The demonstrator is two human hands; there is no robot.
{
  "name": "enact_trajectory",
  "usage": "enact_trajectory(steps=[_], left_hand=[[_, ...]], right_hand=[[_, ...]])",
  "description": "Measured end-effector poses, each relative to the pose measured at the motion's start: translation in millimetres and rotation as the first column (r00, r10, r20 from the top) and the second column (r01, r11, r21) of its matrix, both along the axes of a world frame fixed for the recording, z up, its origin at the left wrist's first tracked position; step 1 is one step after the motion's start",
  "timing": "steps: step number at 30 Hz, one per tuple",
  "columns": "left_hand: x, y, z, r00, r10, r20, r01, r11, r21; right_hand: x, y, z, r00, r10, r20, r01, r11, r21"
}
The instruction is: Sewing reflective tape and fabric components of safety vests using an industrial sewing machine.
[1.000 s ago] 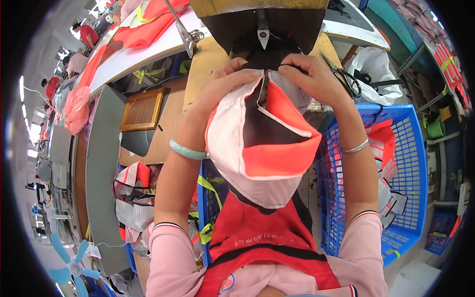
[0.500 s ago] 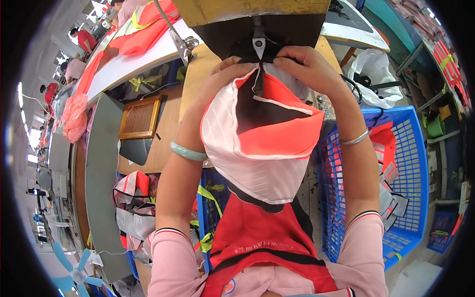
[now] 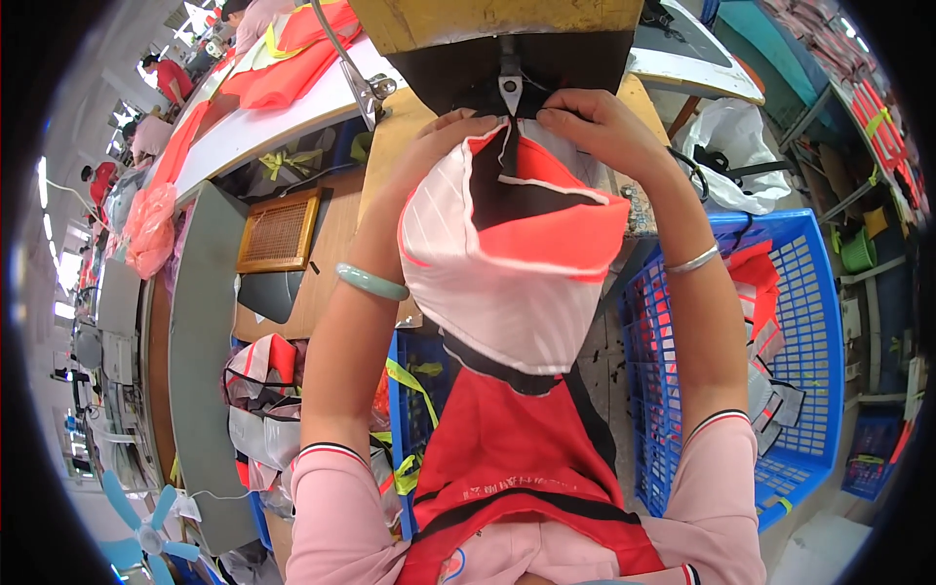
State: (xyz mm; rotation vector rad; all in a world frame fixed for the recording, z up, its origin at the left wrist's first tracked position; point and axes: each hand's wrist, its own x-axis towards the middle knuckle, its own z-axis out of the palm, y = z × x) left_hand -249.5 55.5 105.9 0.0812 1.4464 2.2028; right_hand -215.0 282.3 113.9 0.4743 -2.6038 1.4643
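Observation:
Beneath a yellow machine head [image 3: 497,24] with a black sheet hanging in front, a metal tip [image 3: 510,88] points down. Against it I hold a sewn orange-and-white fabric piece [image 3: 502,312] with black lining and white edging; its hollow side gapes upward and its body hangs toward me. My left hand [image 3: 450,132] is closed on the top edge, left of the tip, with fingertips partly behind the cloth. Opposite, my right hand [image 3: 597,122] pinches the edge just right of the tip. A narrow black strip [image 3: 510,146] runs down between the hands.
At my right stands a blue plastic basket [image 3: 824,292] with orange and grey pieces inside. Similar sewn pieces [image 3: 263,419] are heaped at lower left. A woven-panel wooden frame [image 3: 278,231] lies left of the machine. A white table [image 3: 219,141] carries orange cloth [image 3: 292,73].
The fabric piece has crept slightly up toward the machine, and its hanging lower end has risen. Both hands keep nearly the same place and grip.

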Motion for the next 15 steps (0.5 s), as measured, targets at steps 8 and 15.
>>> enact_trajectory(steps=[8,15], left_hand=[[22.2,-40.9,12.8,0.968,-0.111,-0.224,0.075,0.983,-0.165],[101.4,-94.2,33.5,0.844,-0.487,-0.224,0.396,0.848,-0.351]], right_hand=[[46.0,23.0,-4.3,0.998,0.044,0.038,-0.044,0.999,0.002],[161.0,-11.2,-10.3,0.969,0.186,-0.163,-0.190,0.982,-0.008]])
